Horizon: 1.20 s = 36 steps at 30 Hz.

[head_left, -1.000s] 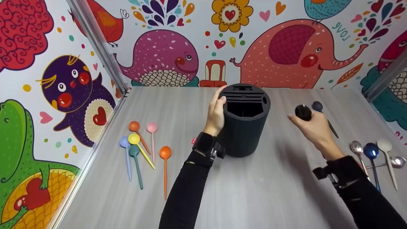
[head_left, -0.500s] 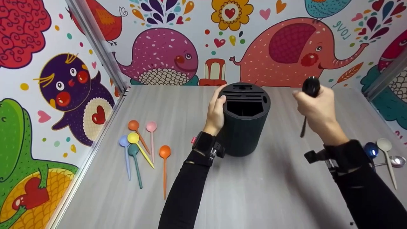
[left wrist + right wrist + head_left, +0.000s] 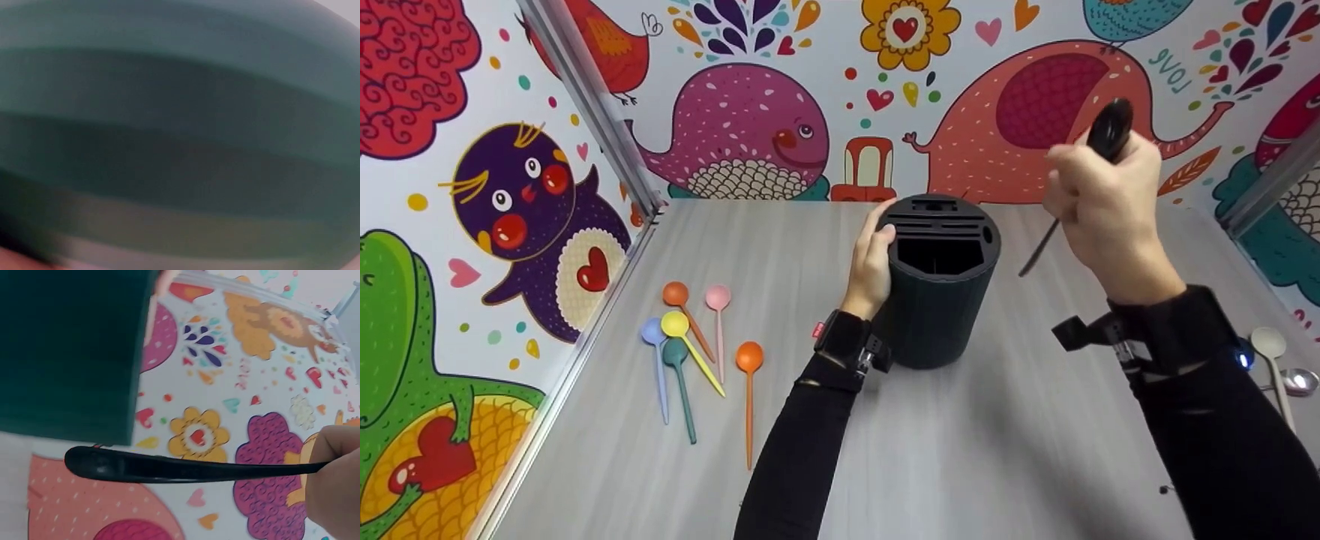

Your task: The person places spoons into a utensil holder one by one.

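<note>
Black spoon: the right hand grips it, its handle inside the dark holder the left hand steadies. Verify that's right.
No, the handle is outside the dark holder, to its right, in the head view. The right hand grips the black spoon; the left hand steadies the holder.

In the head view we note bright, even light, a soft shadow across the desk, glare on the blue spoon and slight blur at the right hand. The left wrist view shows the container wholly out of focus.
</note>
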Available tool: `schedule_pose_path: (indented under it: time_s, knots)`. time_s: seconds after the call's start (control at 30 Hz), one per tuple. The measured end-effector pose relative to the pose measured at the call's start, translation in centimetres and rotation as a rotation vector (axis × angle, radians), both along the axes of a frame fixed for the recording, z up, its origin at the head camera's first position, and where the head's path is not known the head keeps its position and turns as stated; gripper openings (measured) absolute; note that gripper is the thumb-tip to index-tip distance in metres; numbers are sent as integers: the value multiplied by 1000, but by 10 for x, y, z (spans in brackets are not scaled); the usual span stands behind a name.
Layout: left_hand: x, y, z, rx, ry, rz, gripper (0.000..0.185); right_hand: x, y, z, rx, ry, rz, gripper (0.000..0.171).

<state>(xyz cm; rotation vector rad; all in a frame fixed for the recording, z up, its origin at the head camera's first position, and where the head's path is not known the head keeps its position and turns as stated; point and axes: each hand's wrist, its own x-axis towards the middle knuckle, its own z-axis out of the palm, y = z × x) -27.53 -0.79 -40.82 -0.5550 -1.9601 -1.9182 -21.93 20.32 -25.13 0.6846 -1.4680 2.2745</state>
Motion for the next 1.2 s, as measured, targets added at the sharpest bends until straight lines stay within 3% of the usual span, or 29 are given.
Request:
schedule_pose_path:
  time_s: [0.23,0.47,1.03,1.2]
  knots:
    - [0,1,0,26,1,-9,57,-7,-18,12,-110,-10,66,36]
    - [-1,1,0,25,14,-5,57,-18,-32,-2,-145,6,102,36]
    - [1,1,0,-5,21,17,57,-42,-43,-61,43,-25,47,40]
    - [0,0,0,-7,32,16,57,-45,-41,-68,107,-47,62,39]
